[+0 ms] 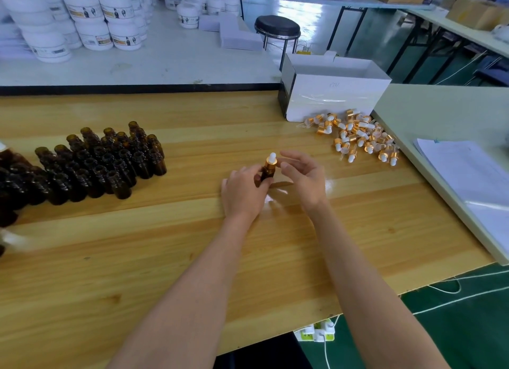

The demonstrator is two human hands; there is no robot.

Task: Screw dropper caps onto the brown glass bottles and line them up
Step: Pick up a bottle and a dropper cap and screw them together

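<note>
Near the middle of the wooden table [165,258], seen from the head view, my left hand [242,192] grips one brown bottle [266,173] upright, fingers and thumb curled round its lower body. Whether its base rests on the surface I cannot tell. A dropper cap [271,160] with a gold collar and a white bulb sits on its neck. My right hand [303,178] is just beside that cap, on its right side, fingers loosely spread and curved, holding nothing. Whether a fingertip touches the collar I cannot tell.

Toward the left edge stands a crowded cluster of open bottles [110,162] – uncapped, upright, packed against one another in slanted rows. Toward the far right corner lies a loose heap of caps [358,137], just in front of a white box [330,98] that stands at the far edge. Beyond the right edge, a stack of papers [468,176] lies on a pale adjoining table [440,107]. Past the far edge are stacked white tubs [82,18] and a black stool [277,27]
</note>
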